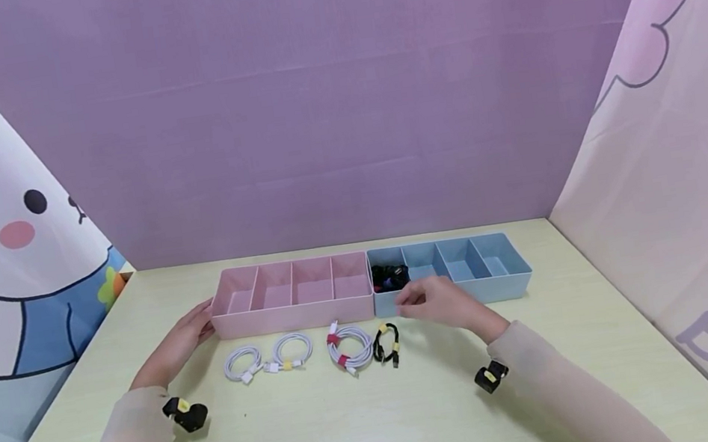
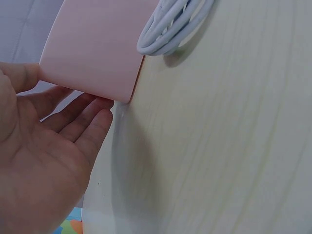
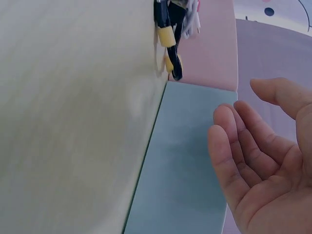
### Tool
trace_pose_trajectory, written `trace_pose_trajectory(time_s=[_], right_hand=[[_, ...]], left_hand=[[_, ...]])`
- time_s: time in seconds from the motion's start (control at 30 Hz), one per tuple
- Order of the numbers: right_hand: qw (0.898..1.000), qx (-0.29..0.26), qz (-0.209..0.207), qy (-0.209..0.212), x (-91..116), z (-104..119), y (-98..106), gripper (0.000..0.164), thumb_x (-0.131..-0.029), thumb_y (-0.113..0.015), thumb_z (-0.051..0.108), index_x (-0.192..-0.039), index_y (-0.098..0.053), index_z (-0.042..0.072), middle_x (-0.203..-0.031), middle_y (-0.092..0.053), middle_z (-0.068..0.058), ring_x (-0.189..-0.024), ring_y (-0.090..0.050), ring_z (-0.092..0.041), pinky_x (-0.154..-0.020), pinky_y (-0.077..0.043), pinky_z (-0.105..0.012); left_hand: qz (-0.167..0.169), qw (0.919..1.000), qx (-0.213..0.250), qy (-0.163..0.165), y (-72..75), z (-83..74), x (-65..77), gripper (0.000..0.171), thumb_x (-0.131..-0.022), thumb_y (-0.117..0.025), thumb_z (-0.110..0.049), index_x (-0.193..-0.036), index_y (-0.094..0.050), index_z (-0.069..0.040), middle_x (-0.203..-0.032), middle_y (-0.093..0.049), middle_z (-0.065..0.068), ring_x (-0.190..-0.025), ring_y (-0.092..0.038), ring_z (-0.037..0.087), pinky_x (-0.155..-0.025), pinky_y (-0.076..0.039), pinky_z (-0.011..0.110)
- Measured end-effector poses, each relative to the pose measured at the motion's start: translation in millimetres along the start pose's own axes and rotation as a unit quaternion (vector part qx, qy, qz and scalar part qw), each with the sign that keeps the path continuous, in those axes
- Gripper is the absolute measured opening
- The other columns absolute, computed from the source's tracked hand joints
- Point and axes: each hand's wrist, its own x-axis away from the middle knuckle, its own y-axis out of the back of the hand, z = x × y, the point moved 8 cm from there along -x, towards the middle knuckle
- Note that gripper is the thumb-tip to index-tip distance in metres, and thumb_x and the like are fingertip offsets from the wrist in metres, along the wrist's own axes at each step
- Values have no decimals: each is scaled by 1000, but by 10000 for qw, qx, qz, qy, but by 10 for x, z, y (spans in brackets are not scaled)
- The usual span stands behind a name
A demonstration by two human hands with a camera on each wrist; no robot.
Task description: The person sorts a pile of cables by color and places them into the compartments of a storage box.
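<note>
Your left hand [image 1: 179, 344], fingers loosely extended, touches the end of the pink box [image 1: 299, 317], probably to steady it. Your right hand [image 1: 438, 301], half-curled and empty, hangs near the blue box [image 1: 493, 290], whose left compartment holds a black bundle [image 1: 390, 277]. Four coiled cables [image 1: 364, 342] lie before both boxes on the worktop [image 1: 290, 441]; coloured ties [image 1: 343, 360] probably stop some unwinding.

- Open counter [image 1: 357, 439] stretches from the cables toward the near side, and along the right edge beside the blue box [image 1: 499, 289].
- Toward the back edge, the pink box [image 1: 293, 319] and blue box stand end to end, a low barrier.
- Before them lie two white cables [image 1: 248, 377], a red-tied cable [image 1: 366, 347] and a black cable [image 1: 395, 355].
- The left grip [image 1: 183, 336] blocks the pink box's left end.
- The right grip [image 1: 436, 301] stands before the blue box; dark cords [image 1: 389, 276] crowd its leftmost compartment.
</note>
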Motion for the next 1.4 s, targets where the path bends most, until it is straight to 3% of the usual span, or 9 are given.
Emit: trace_pose_trajectory(time_s=[0.57, 1.03, 1.23, 1.4], right_hand=[[9996, 161, 199, 118, 1, -94, -184, 20, -93, -74, 21, -104, -77, 4, -93, -73, 1, -81, -66, -11, -73, -57, -30], [9981, 344, 474, -184, -24, -140, -305, 27, -92, -74, 28, -105, -77, 5, -96, -72, 1, -82, -65, -11, -72, -57, -32], [9970, 312, 652, -292, -47, -167, -363, 31, -92, -73, 29, -109, -75, 3, -80, -71, 2, -67, -65, -12, -63, -55, -29], [9965, 245, 758, -265, -53, -167, -394, 21, -93, -72, 28, -96, -78, 8, -66, -67, -2, -54, -55, -11, -52, -44, -25]], left_hand=[[20, 10000, -1, -19, 5, 8, 5, 76, -107, -27, -55, -161, -7, -6, -165, -12, 22, -148, -20, 43, -119, -21, 58], [34, 9999, -70, 93, 17, 29, 12, 76, -106, -25, -57, -162, -6, -9, -165, -10, 21, -148, -18, 42, -119, -17, 60], [28, 9999, -62, 134, 19, 48, 3, 76, -106, -25, -57, -162, -7, -9, -166, -11, 20, -149, -19, 42, -119, -17, 60], [46, 9999, -64, 140, 16, 55, -11, 76, -106, -25, -57, -162, -6, -9, -165, -10, 20, -149, -18, 42, -119, -17, 59]])
